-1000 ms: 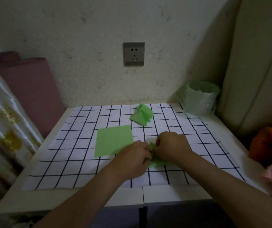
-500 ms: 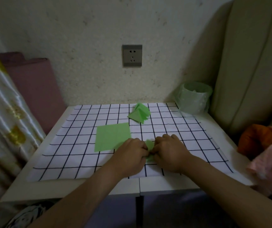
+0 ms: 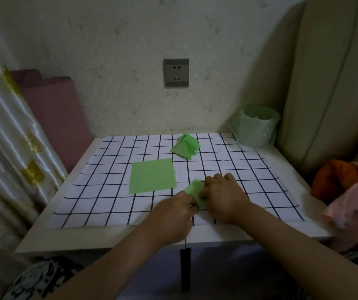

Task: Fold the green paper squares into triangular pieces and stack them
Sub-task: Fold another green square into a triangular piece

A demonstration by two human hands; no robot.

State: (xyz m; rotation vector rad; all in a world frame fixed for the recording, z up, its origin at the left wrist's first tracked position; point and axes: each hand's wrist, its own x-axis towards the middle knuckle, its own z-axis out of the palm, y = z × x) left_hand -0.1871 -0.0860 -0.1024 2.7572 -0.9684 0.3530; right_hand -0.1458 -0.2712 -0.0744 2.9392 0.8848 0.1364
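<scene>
A partly folded green paper piece [image 3: 196, 190] lies on the checked mat [image 3: 109, 202] near its front middle. My left hand [image 3: 174, 215] pinches its lower left edge. My right hand [image 3: 224, 197] holds its right side with curled fingers and covers much of it. A flat green paper square [image 3: 152, 175] lies just left of my hands. A stack of folded green triangular pieces [image 3: 185, 148] sits at the back middle of the mat.
A small bin with a green plastic liner [image 3: 257, 126] stands at the table's back right corner. A wall socket [image 3: 176, 72] is above. A beige cushion [image 3: 325, 83] and orange and pink cloth [image 3: 346, 187] lie at the right; a curtain [image 3: 7, 148] hangs at the left.
More of the green piece now shows above my hands, and my hands have shifted slightly on it. The camera view has tilted a little.
</scene>
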